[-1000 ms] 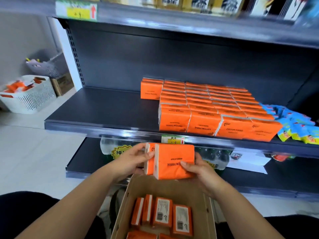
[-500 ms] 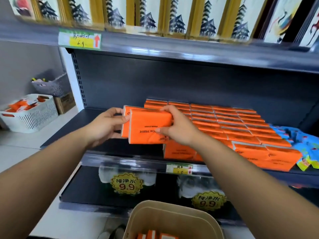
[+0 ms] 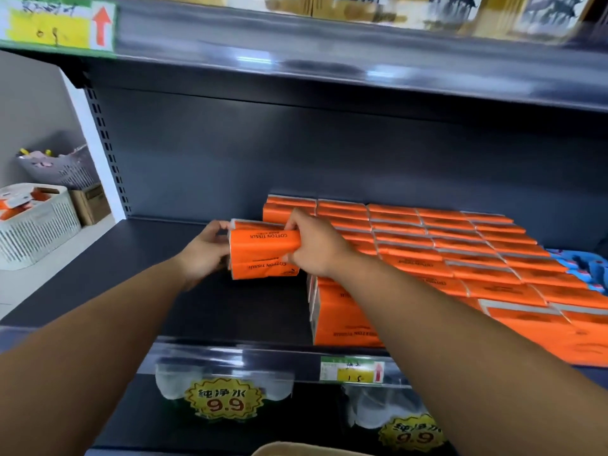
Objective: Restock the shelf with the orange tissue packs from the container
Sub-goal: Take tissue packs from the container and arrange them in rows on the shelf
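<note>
Two orange tissue packs [image 3: 263,253], one on top of the other, are held between both hands over the dark shelf [image 3: 138,268]. My left hand [image 3: 204,250] grips their left end, and my right hand [image 3: 312,245] grips the right end with fingers curled over the top. The packs sit just left of the stocked block of orange tissue packs [image 3: 444,258], which fills the shelf's right half in several rows. Only the rim of the cardboard container [image 3: 312,449] shows at the bottom edge.
The upper shelf [image 3: 329,54] overhangs closely. Blue packets [image 3: 582,264] lie right of the orange block. Bottled water with 9.9 price tags [image 3: 223,401] fills the lower shelf. A white basket [image 3: 36,225] and a cardboard box [image 3: 90,202] stand on the floor at left.
Both hands lifted the two packs out of the container, up to shelf height, then further back onto the shelf beside the orange block. The view tilted upward.
</note>
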`<action>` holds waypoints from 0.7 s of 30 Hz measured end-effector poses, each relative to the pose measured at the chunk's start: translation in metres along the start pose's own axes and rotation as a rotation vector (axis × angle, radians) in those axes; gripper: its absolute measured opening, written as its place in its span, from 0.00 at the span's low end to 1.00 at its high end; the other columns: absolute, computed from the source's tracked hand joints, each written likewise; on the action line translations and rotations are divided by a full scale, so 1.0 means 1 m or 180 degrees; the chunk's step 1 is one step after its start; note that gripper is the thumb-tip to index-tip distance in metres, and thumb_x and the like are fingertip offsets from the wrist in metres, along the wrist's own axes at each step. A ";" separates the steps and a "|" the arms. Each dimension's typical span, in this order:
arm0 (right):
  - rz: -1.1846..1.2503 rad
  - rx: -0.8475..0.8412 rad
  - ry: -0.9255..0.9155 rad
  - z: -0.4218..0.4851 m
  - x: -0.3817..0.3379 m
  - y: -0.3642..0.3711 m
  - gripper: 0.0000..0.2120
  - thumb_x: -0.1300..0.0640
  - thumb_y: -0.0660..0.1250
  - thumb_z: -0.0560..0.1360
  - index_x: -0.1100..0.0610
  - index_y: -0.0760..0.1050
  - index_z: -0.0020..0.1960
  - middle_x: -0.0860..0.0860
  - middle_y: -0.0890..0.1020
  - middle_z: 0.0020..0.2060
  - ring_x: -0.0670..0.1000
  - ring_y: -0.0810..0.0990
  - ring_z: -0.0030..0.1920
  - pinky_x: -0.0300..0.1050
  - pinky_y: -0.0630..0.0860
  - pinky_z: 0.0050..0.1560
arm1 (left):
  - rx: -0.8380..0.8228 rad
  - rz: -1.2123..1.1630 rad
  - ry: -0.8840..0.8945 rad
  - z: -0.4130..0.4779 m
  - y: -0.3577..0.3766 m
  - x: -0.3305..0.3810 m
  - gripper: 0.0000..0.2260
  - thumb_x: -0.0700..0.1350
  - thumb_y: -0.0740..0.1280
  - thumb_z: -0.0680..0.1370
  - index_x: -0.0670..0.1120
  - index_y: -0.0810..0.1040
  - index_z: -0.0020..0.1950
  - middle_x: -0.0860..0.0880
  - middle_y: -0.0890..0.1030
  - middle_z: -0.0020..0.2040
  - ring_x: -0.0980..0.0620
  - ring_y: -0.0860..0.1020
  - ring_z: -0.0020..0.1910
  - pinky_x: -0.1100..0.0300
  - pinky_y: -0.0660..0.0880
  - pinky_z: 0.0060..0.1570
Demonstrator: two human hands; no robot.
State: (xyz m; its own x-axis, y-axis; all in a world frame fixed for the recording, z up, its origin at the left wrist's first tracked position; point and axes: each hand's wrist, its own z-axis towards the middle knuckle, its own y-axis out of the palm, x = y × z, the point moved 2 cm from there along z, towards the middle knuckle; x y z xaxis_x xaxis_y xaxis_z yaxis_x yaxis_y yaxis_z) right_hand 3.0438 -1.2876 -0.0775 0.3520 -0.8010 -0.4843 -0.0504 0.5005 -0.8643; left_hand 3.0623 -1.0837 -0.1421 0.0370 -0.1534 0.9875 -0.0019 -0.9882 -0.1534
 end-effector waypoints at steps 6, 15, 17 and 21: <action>-0.0426 0.0069 -0.0063 0.014 0.006 0.004 0.19 0.54 0.75 0.70 0.50 0.68 0.54 0.50 0.78 0.52 0.51 0.74 0.52 0.44 0.67 0.50 | 0.0317 0.0335 0.0174 0.026 0.005 -0.004 0.11 0.37 0.66 0.78 0.53 0.75 0.54 0.51 0.81 0.50 0.53 0.80 0.48 0.62 0.75 0.48; -0.0551 0.0242 0.0214 0.036 0.018 -0.003 0.21 0.58 0.72 0.72 0.50 0.69 0.61 0.50 0.78 0.54 0.54 0.75 0.59 0.47 0.66 0.60 | 0.0146 -0.0323 -0.0125 0.044 0.016 -0.012 0.15 0.42 0.67 0.79 0.49 0.73 0.65 0.48 0.82 0.58 0.50 0.81 0.55 0.52 0.78 0.55; -0.0410 0.0243 0.0347 0.040 0.021 -0.002 0.23 0.57 0.73 0.72 0.52 0.69 0.63 0.52 0.76 0.60 0.55 0.74 0.61 0.48 0.69 0.63 | 0.0208 -0.0901 -0.0228 0.046 0.020 -0.012 0.14 0.42 0.61 0.81 0.46 0.72 0.67 0.45 0.81 0.59 0.47 0.81 0.56 0.52 0.78 0.52; -0.0858 0.0389 0.0414 0.045 0.022 0.007 0.24 0.57 0.72 0.72 0.53 0.69 0.66 0.51 0.74 0.62 0.55 0.71 0.65 0.52 0.64 0.65 | 0.0043 -0.1362 -0.0232 0.046 0.028 -0.014 0.18 0.39 0.53 0.78 0.43 0.74 0.64 0.43 0.80 0.57 0.45 0.78 0.55 0.54 0.75 0.52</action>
State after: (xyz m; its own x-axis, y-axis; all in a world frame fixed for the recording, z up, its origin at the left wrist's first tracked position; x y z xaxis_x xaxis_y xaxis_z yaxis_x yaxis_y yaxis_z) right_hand 3.0934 -1.2872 -0.0881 0.2146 -0.9414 -0.2604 0.1438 0.2941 -0.9449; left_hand 3.1079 -1.1093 -0.1620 0.1020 0.2711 0.9571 0.0419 -0.9625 0.2681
